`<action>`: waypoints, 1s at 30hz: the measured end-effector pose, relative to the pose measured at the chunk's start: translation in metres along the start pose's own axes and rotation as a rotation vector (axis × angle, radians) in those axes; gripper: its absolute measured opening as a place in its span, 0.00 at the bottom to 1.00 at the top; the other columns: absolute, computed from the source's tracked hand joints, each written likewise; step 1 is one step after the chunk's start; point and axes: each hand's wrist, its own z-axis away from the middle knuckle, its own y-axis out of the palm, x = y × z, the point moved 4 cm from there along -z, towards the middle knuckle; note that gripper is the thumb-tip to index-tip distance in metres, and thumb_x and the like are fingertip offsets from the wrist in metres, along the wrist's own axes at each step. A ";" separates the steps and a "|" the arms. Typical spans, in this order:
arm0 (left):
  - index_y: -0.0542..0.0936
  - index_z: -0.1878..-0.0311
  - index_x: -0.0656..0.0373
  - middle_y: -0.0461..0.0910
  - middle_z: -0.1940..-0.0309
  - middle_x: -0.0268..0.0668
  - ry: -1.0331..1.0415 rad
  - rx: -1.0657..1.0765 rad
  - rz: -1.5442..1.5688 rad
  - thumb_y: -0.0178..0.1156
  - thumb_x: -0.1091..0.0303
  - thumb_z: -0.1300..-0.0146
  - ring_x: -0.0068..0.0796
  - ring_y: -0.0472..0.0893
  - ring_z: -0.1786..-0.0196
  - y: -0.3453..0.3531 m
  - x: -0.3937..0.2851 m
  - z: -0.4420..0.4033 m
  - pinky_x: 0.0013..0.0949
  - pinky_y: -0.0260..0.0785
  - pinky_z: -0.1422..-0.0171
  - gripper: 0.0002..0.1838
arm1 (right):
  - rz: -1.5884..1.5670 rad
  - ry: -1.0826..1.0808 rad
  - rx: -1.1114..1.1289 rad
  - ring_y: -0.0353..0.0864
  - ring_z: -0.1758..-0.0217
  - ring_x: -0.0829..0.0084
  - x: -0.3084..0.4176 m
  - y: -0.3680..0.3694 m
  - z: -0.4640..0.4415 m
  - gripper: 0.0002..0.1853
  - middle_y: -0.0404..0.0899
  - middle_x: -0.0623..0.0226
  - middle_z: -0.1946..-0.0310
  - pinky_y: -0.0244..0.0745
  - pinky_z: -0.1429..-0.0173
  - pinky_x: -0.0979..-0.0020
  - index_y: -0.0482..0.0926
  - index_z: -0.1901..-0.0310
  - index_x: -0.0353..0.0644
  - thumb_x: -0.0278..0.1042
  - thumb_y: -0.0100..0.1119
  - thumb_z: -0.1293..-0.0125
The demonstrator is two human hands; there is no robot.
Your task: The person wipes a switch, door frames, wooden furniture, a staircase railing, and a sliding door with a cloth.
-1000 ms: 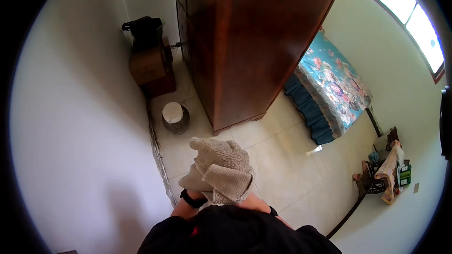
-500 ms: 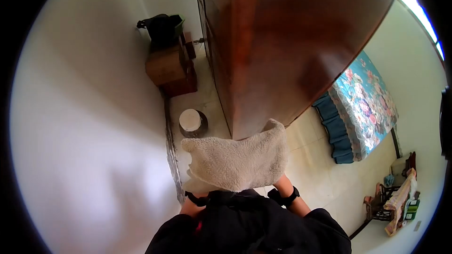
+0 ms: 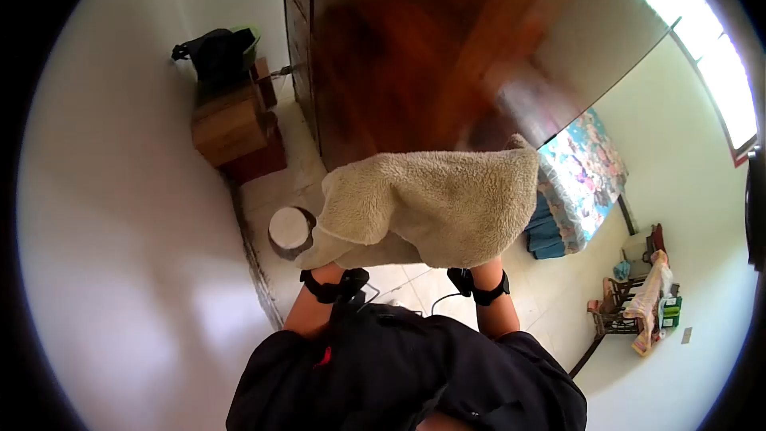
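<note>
At far left, a black bag [image 3: 219, 60] is resting on stacked boxes [image 3: 230, 136], apparently serving as a stand. Nearer, a white-lidded jar [image 3: 289, 229] is standing beside the wall [image 3: 112, 207]. The left wrist [image 3: 323, 286] is leading under a beige towel [image 3: 463, 199], which is hanging raised before a wardrobe [image 3: 383, 72]. The right wrist [image 3: 490, 289] is standing well apart, presumably spreading the towel's width. The towel is hiding both hands; I cannot tell whether they are pinching. Rightward, a bed [image 3: 589, 164] is showing.
</note>
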 end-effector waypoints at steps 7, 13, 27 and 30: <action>0.70 0.37 0.56 0.71 0.37 0.38 0.456 0.109 -0.173 0.60 0.61 0.40 0.38 0.70 0.36 -0.011 -0.012 -0.110 0.39 0.63 0.33 0.27 | 0.129 -0.026 -0.117 0.65 0.34 0.62 -0.015 0.029 -0.069 0.36 0.68 0.59 0.38 0.57 0.30 0.61 0.67 0.36 0.40 0.43 0.68 0.45; 0.70 0.36 0.56 0.70 0.36 0.38 0.525 0.279 -0.093 0.61 0.61 0.40 0.38 0.70 0.36 0.025 0.028 -0.134 0.39 0.63 0.33 0.28 | 0.278 0.174 -0.130 0.65 0.35 0.61 -0.059 0.043 -0.022 0.36 0.69 0.58 0.39 0.58 0.31 0.60 0.68 0.37 0.40 0.44 0.68 0.46; 0.71 0.37 0.51 0.71 0.37 0.39 0.281 0.427 -0.362 0.62 0.49 0.48 0.43 0.68 0.35 0.048 0.125 -0.063 0.44 0.63 0.33 0.34 | 0.391 0.322 0.083 0.67 0.37 0.60 -0.121 0.127 0.027 0.35 0.71 0.57 0.41 0.61 0.33 0.60 0.71 0.39 0.40 0.47 0.68 0.47; 0.71 0.38 0.51 0.71 0.37 0.39 0.192 0.437 -0.378 0.62 0.48 0.48 0.44 0.68 0.34 0.050 0.153 -0.045 0.45 0.63 0.33 0.34 | 0.396 0.305 0.134 0.67 0.38 0.59 -0.131 0.154 0.026 0.35 0.71 0.56 0.41 0.61 0.33 0.59 0.71 0.39 0.40 0.48 0.68 0.48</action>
